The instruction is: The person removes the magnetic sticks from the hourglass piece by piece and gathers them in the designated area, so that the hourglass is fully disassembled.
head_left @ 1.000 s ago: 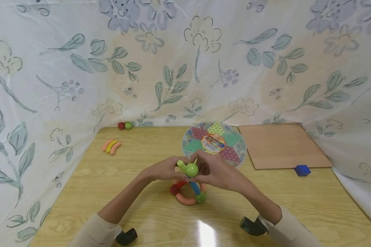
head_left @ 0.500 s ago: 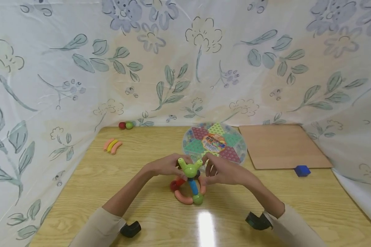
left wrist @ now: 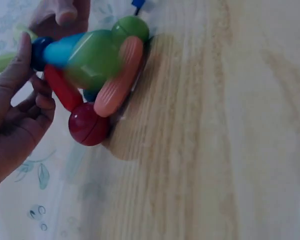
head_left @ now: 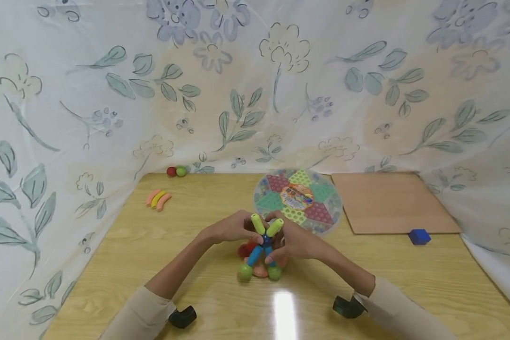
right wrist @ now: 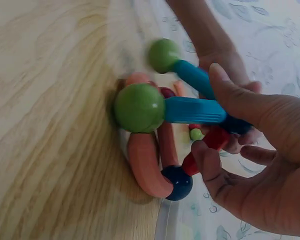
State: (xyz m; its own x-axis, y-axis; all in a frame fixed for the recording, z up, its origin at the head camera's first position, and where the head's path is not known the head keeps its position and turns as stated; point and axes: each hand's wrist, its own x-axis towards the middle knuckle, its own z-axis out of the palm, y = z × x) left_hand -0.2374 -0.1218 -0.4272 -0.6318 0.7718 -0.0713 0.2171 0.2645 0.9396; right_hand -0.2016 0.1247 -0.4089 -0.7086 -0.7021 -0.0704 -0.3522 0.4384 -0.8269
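Observation:
A magnetic ball-and-rod toy (head_left: 255, 257) stands on the table between both hands. At its top, a dark blue ball (head_left: 267, 241) bears two yellow-green rods (head_left: 257, 223) that point up. Two blue rods (right wrist: 195, 110) run from there to green balls (right wrist: 140, 107); one green ball (right wrist: 163, 55) hangs off the base. Curved orange rods (left wrist: 121, 77), a red ball (left wrist: 88, 124) and red rods make up the lower part. My left hand (head_left: 237, 227) pinches the top by the dark blue ball. My right hand (head_left: 299, 238) grips the upper part, its thumb against a blue rod.
A round marble game board (head_left: 276, 183) lies behind the hands. A brown board (head_left: 382, 203) is at the back right, with a blue block (head_left: 419, 236) at its front edge. Farther left lie curved rods (head_left: 158, 199) and two balls (head_left: 176, 171).
The green ball that was on top has swung down to the front left on a blue rod. The yellow-green rods now rise from the dark blue ball. The right hand has closed back in.

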